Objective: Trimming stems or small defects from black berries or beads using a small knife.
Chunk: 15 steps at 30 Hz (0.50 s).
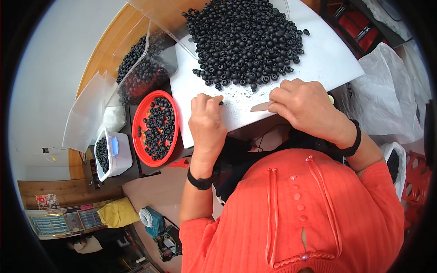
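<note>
My left hand [208, 120] is closed, pinching a small black part [221, 103] that shows just past the fingertips. A knife [261, 107] is gripped in my right hand [300, 102]; its short blade points left toward my left hand, and the pale end of its handle shows behind the fist. Blade and pinched part are apart. Beyond both hands, a large heap of small round black parts with holes [246, 43] lies on the white board [334, 68]. Dark crumbs [241, 96] are scattered on the board between the heap and my hands.
Left of the board stands a red oval basin [136, 129] holding black parts. Near it are a white tub [123, 159] and a clear plastic box [111, 95], both with black parts. Clear plastic bags [380, 91] hang at the right, by a red plastic stool [415, 175].
</note>
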Tool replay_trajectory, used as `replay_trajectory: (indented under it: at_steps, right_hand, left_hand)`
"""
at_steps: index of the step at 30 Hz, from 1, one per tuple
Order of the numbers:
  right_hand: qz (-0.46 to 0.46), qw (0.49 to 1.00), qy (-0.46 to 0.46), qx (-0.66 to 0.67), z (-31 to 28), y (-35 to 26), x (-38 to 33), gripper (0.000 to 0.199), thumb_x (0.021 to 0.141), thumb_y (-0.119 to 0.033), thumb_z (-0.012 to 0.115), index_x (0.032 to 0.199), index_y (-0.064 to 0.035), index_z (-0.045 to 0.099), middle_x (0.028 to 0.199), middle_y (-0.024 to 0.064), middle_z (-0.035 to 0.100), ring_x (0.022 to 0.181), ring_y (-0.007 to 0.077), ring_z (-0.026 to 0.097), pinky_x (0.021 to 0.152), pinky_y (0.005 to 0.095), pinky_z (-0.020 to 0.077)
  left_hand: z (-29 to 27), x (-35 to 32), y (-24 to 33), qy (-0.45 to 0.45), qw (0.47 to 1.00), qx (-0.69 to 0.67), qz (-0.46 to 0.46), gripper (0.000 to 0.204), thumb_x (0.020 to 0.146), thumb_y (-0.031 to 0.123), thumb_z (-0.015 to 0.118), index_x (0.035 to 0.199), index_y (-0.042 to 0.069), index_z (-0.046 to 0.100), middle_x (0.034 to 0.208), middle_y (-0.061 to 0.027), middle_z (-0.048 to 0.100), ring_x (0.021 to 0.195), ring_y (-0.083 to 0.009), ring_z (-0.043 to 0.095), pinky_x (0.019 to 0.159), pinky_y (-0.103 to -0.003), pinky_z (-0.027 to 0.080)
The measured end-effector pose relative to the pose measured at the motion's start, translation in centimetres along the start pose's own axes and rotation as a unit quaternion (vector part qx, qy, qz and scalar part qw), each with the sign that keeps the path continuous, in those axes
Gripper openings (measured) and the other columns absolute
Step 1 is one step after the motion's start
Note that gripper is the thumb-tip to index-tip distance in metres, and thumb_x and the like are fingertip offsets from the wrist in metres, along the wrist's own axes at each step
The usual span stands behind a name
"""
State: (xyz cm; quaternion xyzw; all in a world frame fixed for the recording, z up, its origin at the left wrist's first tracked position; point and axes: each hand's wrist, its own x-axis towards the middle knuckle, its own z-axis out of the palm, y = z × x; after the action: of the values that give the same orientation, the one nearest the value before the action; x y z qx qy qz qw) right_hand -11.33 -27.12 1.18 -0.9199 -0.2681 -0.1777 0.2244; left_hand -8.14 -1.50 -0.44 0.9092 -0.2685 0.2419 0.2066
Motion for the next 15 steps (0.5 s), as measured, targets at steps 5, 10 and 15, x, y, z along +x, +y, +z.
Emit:
replay_trajectory:
  at_steps: [5, 10, 15]
  right_hand:
    - [0.012, 0.999, -0.022, -0.025, 0.7, 0.6, 0.1, 0.020, 0.087, -0.025, 0.073, 0.083, -0.0067, 0.064, 0.076, 0.0114, 0.067, 0.069, 0.0310, 0.068, 0.059, 0.0424, 0.0526]
    - [0.079, 0.980, 0.030, 0.182, 1.2, 1.3, 1.5, 0.033, 0.092, -0.035, 0.067, 0.077, -0.0063, 0.065, 0.066, 0.0144, 0.063, 0.065, 0.0351, 0.064, 0.057, 0.0451, 0.0479]
    - [0.114, 0.969, 0.051, 0.215, 2.6, 0.6, 1.9, 0.033, 0.094, -0.031, 0.068, 0.075, -0.0043, 0.063, 0.060, 0.0156, 0.056, 0.056, 0.0318, 0.060, 0.051, 0.0397, 0.0426]
  left_hand:
    - [0.3, -0.3, 0.2, 0.032, 0.999, -0.013, 0.010, 0.018, 0.085, -0.004, 0.066, 0.103, 0.000, 0.069, 0.091, -0.0098, 0.060, 0.086, -0.0254, 0.060, 0.071, -0.035, 0.049]
    - [0.1, -0.5, 0.3, -0.030, 0.815, -0.544, -0.197, 0.023, 0.093, -0.001, 0.064, 0.115, -0.007, 0.069, 0.103, -0.0088, 0.065, 0.085, -0.0158, 0.062, 0.064, -0.026, 0.049]
    - [1.1, -0.5, 0.9, -0.020, 0.697, -0.672, -0.249, 0.025, 0.096, 0.002, 0.062, 0.119, -0.008, 0.066, 0.103, -0.0138, 0.065, 0.084, -0.0194, 0.063, 0.060, -0.028, 0.051]
